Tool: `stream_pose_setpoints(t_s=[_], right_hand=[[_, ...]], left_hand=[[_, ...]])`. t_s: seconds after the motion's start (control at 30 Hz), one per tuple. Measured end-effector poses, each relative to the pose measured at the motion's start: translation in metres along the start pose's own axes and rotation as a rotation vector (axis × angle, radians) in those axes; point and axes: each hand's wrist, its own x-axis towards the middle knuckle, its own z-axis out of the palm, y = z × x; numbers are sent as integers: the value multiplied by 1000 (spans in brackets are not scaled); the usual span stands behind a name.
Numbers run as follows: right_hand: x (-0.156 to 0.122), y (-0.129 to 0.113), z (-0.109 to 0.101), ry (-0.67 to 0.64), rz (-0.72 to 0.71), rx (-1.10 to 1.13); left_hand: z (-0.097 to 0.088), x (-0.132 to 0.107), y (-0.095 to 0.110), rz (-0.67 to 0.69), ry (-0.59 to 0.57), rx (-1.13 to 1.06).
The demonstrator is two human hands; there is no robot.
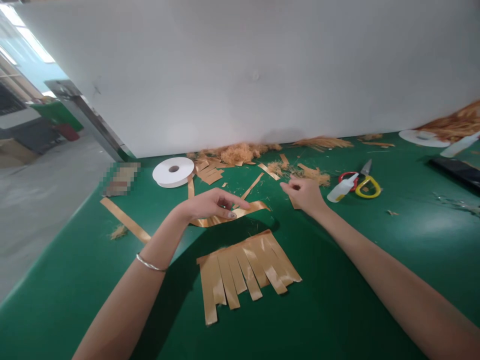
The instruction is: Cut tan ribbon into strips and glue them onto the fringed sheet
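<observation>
My left hand [213, 205] pinches a shiny gold ribbon [253, 207] between thumb and fingers. The ribbon's free end sticks out to the right, above the table; another length runs up toward a white ribbon spool [173, 172]. My right hand [305, 195] is closed over the table, left of a glue bottle [342, 189]. A bit of tan strip shows under its fingers, and I cannot make out whether they hold it. In front of both hands lies a fringe of gold ribbon strips [243, 270], joined along the top edge.
Red-and-yellow scissors [365, 182] lie behind the glue bottle. Frayed fibres [240, 152] and ribbon scraps [210, 172] line the white wall [255, 75]. A loose ribbon strip [125, 220] is at left. At far right are a dark flat object [457, 172] and another white disc [422, 137].
</observation>
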Motion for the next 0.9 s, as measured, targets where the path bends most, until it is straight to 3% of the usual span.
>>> stream_pose_setpoints(t_s=[0.17,0.33,0.47,0.6,0.73,0.83,0.9], right_hand=[[9,8,-2,41,231,397],[13,4,-13,-78,420,796],[10,-8,-19,-138,482,1014],[8,-24,-19,-149,480,1163],[9,-32,-17,-71,391,1262],[10,-33,-19,-50,250,1154],[10,-34,-20,-102,92,947]], left_hand=[[-11,-3,-11,79,-176,-60],[-16,-5,-17,67,-294,-69],[-19,-8,-21,36,-341,-120],[-20,-10,-27,-45,-335,-174],[-19,-10,-33,-130,-335,-250],[-19,-10,-35,-122,-368,-312],[-18,-10,-35,-113,-391,-325]])
